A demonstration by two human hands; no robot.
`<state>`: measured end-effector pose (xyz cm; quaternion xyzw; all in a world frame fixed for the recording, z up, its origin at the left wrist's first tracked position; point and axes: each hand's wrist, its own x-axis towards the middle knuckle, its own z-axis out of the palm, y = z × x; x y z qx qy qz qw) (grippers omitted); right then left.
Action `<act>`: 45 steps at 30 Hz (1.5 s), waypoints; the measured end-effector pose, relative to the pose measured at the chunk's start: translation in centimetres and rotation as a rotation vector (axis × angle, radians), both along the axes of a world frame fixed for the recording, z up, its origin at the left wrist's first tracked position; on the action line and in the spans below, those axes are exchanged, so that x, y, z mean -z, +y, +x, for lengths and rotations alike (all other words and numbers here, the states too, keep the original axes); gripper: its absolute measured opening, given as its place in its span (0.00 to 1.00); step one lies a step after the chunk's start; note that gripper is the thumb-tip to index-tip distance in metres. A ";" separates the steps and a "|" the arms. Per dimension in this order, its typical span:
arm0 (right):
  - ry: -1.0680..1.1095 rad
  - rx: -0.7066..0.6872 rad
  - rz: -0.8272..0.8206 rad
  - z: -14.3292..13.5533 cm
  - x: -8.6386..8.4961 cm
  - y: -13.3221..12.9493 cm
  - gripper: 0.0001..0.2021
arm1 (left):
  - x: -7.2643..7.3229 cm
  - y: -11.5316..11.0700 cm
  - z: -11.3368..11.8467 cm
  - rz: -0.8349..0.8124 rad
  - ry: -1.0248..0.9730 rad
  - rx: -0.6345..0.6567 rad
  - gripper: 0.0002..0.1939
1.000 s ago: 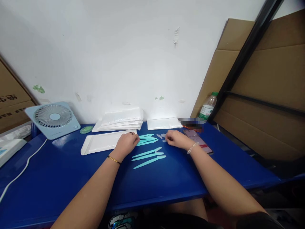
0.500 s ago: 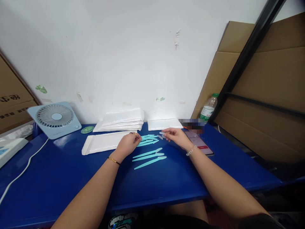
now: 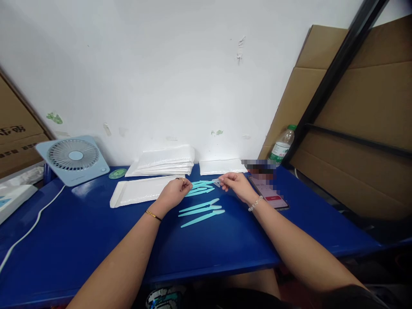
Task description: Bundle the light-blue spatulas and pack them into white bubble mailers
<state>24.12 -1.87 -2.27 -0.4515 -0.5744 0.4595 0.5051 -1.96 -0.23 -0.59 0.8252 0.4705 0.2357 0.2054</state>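
Observation:
Three turquoise plastic sticks [image 3: 201,211] lie side by side on the blue table [image 3: 80,240]. Behind them a small heap of the same turquoise sticks [image 3: 201,188] rests between my hands. My left hand [image 3: 175,192] grips one stick of that heap by its left end. My right hand [image 3: 234,183] pinches a small clear cap [image 3: 216,183] at the right end of the same stick. A flat white padded envelope [image 3: 141,190] lies just left of my left hand.
A stack of white envelopes [image 3: 164,159] and one more envelope [image 3: 220,166] lie against the wall. A light blue desk fan [image 3: 73,159] with a white cable stands at the left. A phone [image 3: 270,193] and a water bottle [image 3: 281,145] are at the right, by cardboard sheets.
My right hand lifted a clear cap off the table and brought it left to the tip of the stick held by my left hand. The left hand shifted slightly right.

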 end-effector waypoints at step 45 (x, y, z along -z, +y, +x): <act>-1.365 0.034 0.602 -0.4 -0.2 0.4 0.09 | 0.9 0.1 1.0 0.223 0.399 0.011 0.10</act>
